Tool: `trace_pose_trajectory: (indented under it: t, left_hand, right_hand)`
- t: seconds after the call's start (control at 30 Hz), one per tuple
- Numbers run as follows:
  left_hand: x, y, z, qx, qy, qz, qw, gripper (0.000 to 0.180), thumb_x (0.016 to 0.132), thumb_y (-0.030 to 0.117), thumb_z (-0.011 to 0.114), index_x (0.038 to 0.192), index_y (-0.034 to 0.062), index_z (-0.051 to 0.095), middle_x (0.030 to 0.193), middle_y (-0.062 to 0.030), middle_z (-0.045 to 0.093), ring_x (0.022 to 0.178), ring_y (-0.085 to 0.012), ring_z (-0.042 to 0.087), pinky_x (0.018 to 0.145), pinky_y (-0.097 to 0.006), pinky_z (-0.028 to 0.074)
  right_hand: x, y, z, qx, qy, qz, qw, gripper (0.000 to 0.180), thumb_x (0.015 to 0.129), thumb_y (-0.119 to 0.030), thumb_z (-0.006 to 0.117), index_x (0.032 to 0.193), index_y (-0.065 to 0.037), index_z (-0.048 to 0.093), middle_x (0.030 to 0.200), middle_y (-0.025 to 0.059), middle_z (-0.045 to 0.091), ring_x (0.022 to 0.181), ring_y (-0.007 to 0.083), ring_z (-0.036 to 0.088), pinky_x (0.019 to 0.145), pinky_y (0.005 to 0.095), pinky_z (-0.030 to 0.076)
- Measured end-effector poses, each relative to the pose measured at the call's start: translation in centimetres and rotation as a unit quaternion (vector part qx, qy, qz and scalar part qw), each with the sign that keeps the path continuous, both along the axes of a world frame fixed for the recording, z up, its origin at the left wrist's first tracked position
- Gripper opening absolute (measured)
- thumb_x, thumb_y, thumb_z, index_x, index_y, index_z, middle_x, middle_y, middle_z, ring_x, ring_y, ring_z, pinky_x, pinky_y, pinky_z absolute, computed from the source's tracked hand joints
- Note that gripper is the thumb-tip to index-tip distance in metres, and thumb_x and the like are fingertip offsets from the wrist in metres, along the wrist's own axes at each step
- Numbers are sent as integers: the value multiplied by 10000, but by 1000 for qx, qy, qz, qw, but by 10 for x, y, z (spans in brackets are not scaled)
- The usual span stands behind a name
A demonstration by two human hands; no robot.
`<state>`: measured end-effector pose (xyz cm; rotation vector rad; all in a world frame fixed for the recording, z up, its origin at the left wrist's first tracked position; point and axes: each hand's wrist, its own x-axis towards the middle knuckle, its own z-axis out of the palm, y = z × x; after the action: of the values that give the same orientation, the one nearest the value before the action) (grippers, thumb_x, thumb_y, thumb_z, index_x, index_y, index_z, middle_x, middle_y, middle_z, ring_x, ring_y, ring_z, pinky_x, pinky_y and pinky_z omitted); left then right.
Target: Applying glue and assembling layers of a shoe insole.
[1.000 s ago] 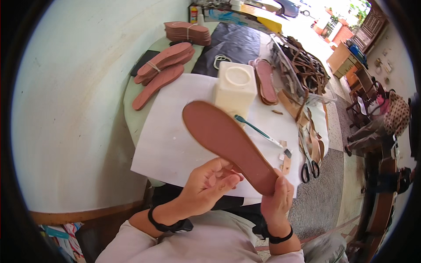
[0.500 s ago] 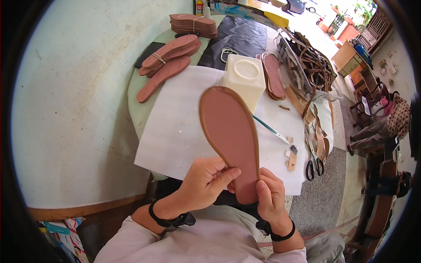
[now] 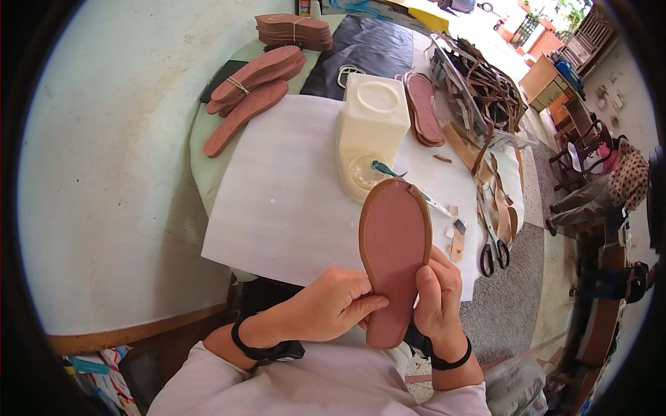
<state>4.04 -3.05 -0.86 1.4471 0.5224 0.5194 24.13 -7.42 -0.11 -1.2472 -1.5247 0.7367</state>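
Both hands hold one reddish-brown shoe sole (image 3: 393,243) above the near edge of the tabletop (image 3: 208,149), flat face up toward the camera, toe end pointing away from the body.

Left hand (image 3: 333,305): grip closed on the sole's heel half from the left; fingertips curl onto the left edge, thumb lies along the face.

Right hand (image 3: 437,298): grip closed on the same sole from the right; thumb presses on the face near the right edge, the other fingers wrap behind it and are mostly hidden. Each wrist wears a dark band.

Sole: lighter tan rim runs round the darker face. Heel end hangs just below both grips, over the lap.

Beyond the grips:
- A white paper sheet (image 3: 277,194) covers the tabletop just past the left grip.
- A cream plastic container (image 3: 371,125) with a round lid stands on the sheet, directly past the sole's toe.
- A brush with a teal handle (image 3: 385,170) lies beside the container's base, touching or nearly touching the toe; cannot tell which.
- Black-handled scissors (image 3: 494,246) lie to the right of the right grip, near the sheet's edge.
- More brown soles (image 3: 253,87) lie well away to the far left; one bundle is bound with a band.
- A tangle of brown leather straps (image 3: 489,87) sits far right.
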Motion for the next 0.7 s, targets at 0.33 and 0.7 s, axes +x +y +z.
trace_pose_trajectory:
  t: [0.33, 0.7]
  left_hand:
    - [1, -4, -5, -22, 46, -50, 997, 154, 1025, 93, 599, 1081, -43, 643, 837, -140, 689, 682, -227, 670, 666, -352, 556]
    - [-13, 4, 9, -72, 41, 107, 991, 161, 1027, 103, 607, 1091, -26, 680, 824, -41, 723, 752, -105, 695, 652, -262, 575]
  right_hand:
    - [8, 12, 7, -38, 47, -17, 998, 364, 1072, -196, 426, 896, 66, 606, 792, 72, 486, 716, 160, 459, 626, 299, 352]
    - [-3, 3, 0, -88, 60, 3, 994, 767, 955, -378, 689, 1530, 14, 364, 1110, 111, 606, 848, 164, 565, 747, 276, 466]
